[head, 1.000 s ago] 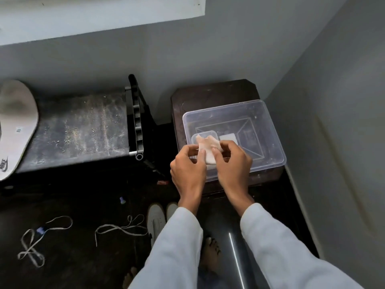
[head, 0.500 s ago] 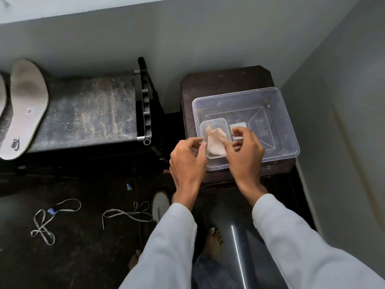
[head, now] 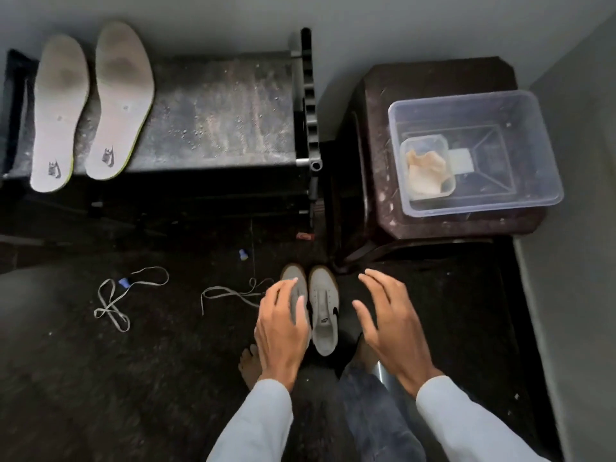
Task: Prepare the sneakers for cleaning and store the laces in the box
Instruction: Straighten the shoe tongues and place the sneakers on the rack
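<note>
Two grey sneakers stand side by side on the dark floor, toes pointing away from me. My left hand (head: pixel 283 325) hovers over the left sneaker (head: pixel 291 278) with fingers spread, covering most of it. The right sneaker (head: pixel 324 308) lies fully in sight. My right hand (head: pixel 388 325) is open just right of it, holding nothing. Two loose laces lie on the floor: one lace (head: pixel 230 291) beside the left sneaker, another lace (head: pixel 113 301) farther left. The clear plastic box (head: pixel 533 128) sits on a dark stool, with a small tub (head: pixel 408 150) holding a crumpled cloth (head: pixel 425 175) inside.
Two grey insoles (head: pixel 90 105) lie on a dusty black bench (head: pixel 220 111) at the back left. The dark stool (head: pixel 376 135) stands in the right corner against grey walls. My bare feet (head: pixel 250 365) are on the floor below the sneakers. Small blue bits (head: pixel 124 282) lie near the laces.
Both hands let go of the cloth in the small tub and dropped from the box down to the sneakers on the floor. My view tilted downward.
</note>
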`<state>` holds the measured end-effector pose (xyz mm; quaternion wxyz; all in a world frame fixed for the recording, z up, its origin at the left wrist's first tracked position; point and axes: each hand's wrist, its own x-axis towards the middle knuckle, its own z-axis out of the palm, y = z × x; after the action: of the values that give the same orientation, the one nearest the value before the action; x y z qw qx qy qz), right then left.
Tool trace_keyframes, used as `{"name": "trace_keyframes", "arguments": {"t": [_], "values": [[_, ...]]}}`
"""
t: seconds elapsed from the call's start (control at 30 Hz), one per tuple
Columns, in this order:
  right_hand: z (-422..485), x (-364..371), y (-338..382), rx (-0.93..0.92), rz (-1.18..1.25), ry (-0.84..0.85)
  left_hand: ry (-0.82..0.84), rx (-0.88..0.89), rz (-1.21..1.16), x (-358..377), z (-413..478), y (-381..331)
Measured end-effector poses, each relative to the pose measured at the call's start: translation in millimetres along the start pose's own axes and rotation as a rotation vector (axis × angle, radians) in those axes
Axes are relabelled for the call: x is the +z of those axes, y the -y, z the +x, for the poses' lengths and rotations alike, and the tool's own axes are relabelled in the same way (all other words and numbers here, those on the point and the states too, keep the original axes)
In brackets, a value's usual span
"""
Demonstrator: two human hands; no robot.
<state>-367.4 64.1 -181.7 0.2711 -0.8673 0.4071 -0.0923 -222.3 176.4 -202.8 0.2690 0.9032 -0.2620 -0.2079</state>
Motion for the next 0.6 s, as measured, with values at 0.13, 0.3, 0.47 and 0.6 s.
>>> {"name": "trace_keyframes", "arguments": {"t": [0.13, 0.3, 0.47, 0.6], "values": [[-43.1, 56.7, 7.0, 0.071, -0.186, 0.207, 0.203, 0.094, 0.138, 10.1, -29.1, 52.5], [-82.2, 118.5, -0.3, 0.181, -0.308, 0.416, 0.46, 0.227, 0.286, 38.9, -51.7, 113.5], [-101.1, 172.1, -20.1, 0.246, -0.396, 0.493, 0.587, 0.25, 0.335, 68.9, -54.6, 155.8], [-102.3, 219.4, -52.7, 0.215, -0.395, 0.616, 0.68, 0.26, 0.383, 106.8, -47.8, 174.6]]}}
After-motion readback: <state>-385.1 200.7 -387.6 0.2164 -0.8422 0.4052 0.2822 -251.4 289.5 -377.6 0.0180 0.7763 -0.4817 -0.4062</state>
